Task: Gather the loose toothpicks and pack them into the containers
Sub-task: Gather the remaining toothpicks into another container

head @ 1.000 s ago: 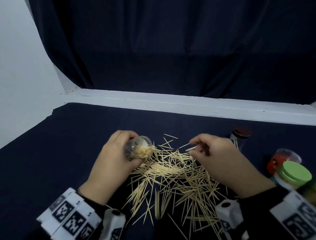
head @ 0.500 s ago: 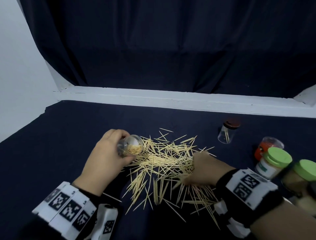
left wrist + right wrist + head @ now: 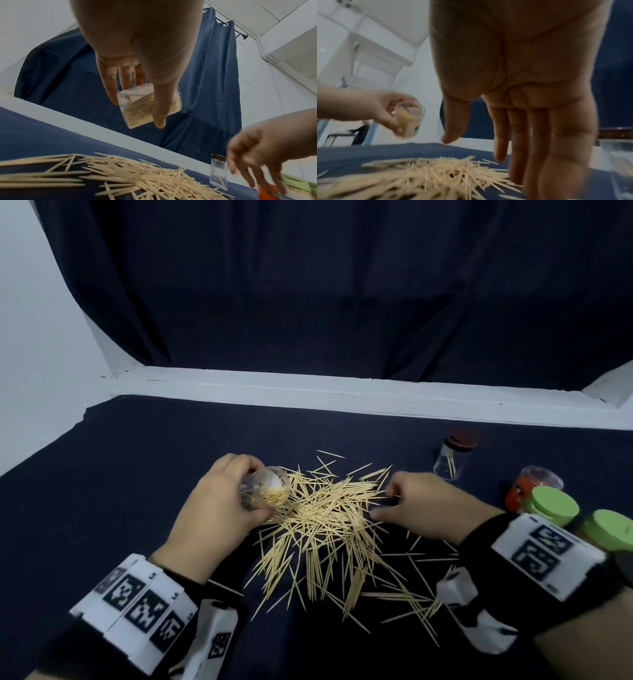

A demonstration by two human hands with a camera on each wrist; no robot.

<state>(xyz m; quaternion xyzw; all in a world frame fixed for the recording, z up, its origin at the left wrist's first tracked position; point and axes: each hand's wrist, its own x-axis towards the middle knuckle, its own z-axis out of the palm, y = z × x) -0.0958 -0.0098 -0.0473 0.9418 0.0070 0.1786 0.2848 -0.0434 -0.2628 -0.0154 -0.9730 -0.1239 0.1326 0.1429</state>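
Loose toothpicks [image 3: 325, 529] lie heaped mid-desk [image 3: 120, 474], between the two hands. The right hand [image 3: 424, 508] hovers palm down just right of the heap, its fingers [image 3: 518, 135] relaxed and empty; the left hand [image 3: 215, 508] grips a tilted clear jar [image 3: 265, 489], partly filled with toothpicks. Farther right, a brown-lidded jar [image 3: 454, 458] stands upright, while the green-lidded jars [image 3: 555, 505] are partly hidden by the right wrist.

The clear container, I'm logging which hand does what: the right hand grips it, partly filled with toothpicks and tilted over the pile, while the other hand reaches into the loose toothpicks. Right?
Not quite: the left hand grips the clear container, as the head view shows. It is partly filled and tilted over the pile of toothpicks, while the right hand reaches into them.
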